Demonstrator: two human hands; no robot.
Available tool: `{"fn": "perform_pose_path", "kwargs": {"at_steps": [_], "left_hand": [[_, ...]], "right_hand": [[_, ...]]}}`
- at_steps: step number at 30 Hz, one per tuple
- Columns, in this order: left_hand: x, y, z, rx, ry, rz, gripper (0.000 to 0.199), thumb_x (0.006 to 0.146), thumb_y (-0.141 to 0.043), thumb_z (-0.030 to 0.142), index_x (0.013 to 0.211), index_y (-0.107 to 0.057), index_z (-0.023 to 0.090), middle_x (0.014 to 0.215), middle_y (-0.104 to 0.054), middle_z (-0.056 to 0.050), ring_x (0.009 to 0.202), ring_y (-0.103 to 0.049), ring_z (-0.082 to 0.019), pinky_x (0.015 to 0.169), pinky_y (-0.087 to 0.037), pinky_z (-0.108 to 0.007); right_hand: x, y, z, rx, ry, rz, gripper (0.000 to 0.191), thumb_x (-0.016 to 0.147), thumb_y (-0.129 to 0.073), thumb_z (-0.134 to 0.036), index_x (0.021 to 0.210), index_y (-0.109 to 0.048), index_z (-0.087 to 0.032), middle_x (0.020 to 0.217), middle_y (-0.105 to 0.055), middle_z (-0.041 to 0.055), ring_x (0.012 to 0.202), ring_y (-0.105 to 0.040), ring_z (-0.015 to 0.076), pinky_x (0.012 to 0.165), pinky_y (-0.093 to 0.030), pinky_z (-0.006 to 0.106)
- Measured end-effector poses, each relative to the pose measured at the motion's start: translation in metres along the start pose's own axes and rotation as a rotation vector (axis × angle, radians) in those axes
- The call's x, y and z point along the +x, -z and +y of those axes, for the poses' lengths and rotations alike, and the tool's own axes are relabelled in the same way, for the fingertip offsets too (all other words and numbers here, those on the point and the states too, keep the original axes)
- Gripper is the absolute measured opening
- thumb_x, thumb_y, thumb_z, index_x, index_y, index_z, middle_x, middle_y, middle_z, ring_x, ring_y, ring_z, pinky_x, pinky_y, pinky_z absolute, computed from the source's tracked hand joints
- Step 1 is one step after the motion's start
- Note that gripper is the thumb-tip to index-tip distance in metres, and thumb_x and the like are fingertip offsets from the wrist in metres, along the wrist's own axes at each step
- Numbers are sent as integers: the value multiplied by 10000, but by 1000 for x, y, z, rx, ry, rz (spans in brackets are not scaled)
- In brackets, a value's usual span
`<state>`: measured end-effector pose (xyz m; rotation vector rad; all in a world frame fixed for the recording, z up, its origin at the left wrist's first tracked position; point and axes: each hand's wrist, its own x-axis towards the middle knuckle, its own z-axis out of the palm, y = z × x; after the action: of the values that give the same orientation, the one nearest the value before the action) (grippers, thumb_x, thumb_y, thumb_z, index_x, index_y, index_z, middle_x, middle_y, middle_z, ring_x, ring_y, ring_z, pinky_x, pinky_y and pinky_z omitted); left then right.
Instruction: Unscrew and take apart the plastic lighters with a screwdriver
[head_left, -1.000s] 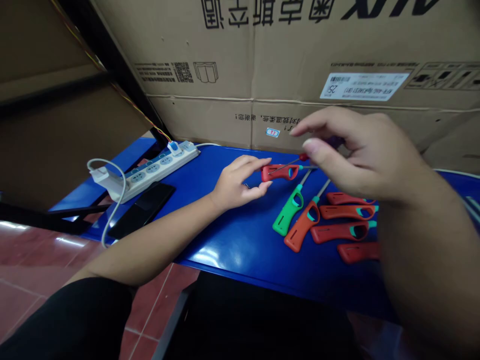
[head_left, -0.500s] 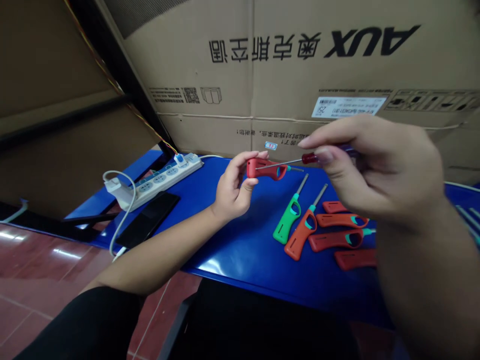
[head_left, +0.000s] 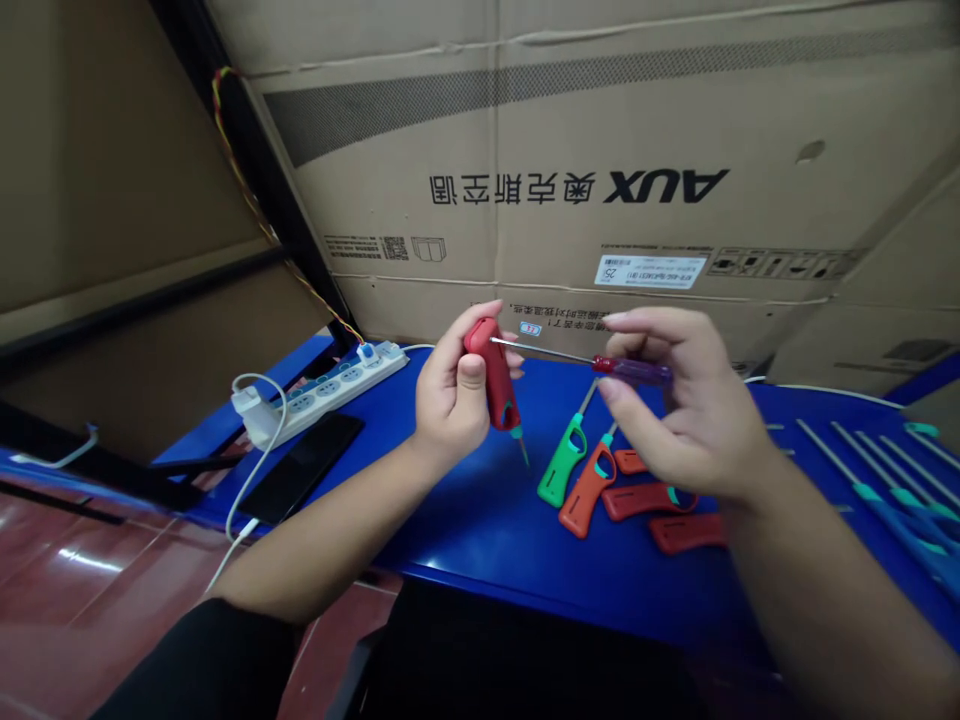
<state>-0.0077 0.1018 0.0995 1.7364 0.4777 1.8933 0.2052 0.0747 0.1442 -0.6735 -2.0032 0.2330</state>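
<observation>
My left hand grips a red long-nosed lighter upright above the table, its base end up and its nozzle pointing down. With my right hand I hold a screwdriver by its red and purple see-through handle, fingers loosely around it. The thin shaft runs left, and its tip meets the lighter near the base end; whether it is inside a hole I cannot tell. Below my right hand lie a green lighter, an orange lighter and several red ones, partly hidden by the hand.
Several blue lighters with long nozzles lie at the right. A white power strip and a black phone with a cable are on the left of the blue table. Behind stands a large cardboard box.
The red lighter has turned from lying sideways to nozzle-down. The screwdriver and my right hand have moved left and lower in view, its fingers looser. The camera view has shifted, showing more blue lighters.
</observation>
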Motion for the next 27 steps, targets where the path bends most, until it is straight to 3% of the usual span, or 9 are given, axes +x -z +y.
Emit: {"fn": "perform_pose_path", "kwargs": {"at_steps": [4,9,12,16,17,21,25,27], "left_hand": [[6,2,-3,-1,13,10,525,984,-443,595,1326,-586,223,996,-671,-73,750,-670,-122,633,-598,-215],[15,3,-1,82,22,-18,510,1004,-420,574,1308,-597,205,974,-668,-72,735,-656,-125,614,-587,-227],[18,3,8,184,51,-45,512,1008,-413,567,1310,-599,199,984,-670,-82,732,-654,-135,610,-583,-249],[21,7,20,294,76,-96,474,1033,-394,510,1290,-617,181,916,-683,-76,694,-645,-134,595,-566,-251],[21,8,22,322,68,-107,459,1036,-398,493,1283,-624,179,902,-683,-72,680,-639,-129,594,-563,-249],[24,14,25,437,9,-168,416,1040,-419,446,1264,-643,177,877,-677,-56,647,-625,-113,604,-553,-245],[24,16,23,508,-12,-247,389,1046,-419,409,1248,-649,168,812,-672,-31,600,-615,-97,594,-539,-234],[24,16,21,527,-11,-269,387,1049,-414,400,1237,-652,160,806,-676,-31,607,-620,-99,587,-534,-230]], "right_hand": [[-2,-7,0,-187,-78,50,245,981,-509,-257,1215,-578,-269,670,-573,-40,471,-498,108,498,-434,259],[11,-4,-15,-69,-46,226,287,896,-658,-289,1177,-599,-295,731,-585,-23,588,-562,150,558,-473,297],[15,-2,-20,13,-97,331,258,930,-612,-338,1182,-627,-283,670,-546,-34,546,-529,146,517,-444,299],[13,-5,-15,20,-198,328,210,991,-515,-337,1097,-684,-269,534,-456,-58,422,-423,116,419,-342,273],[12,-6,-12,33,-174,326,189,968,-557,-313,1120,-666,-280,575,-489,-53,452,-451,118,437,-365,273],[4,-14,-2,199,-104,364,394,870,-684,-279,1239,-547,-305,851,-610,-9,691,-601,154,578,-487,288],[-11,-25,8,332,-390,324,282,1012,-469,-390,1222,-593,-247,566,-519,-53,445,-488,122,421,-393,248],[-18,-30,14,330,-405,317,264,1007,-486,-363,1221,-588,-246,564,-495,-63,442,-466,115,427,-393,244]]}}
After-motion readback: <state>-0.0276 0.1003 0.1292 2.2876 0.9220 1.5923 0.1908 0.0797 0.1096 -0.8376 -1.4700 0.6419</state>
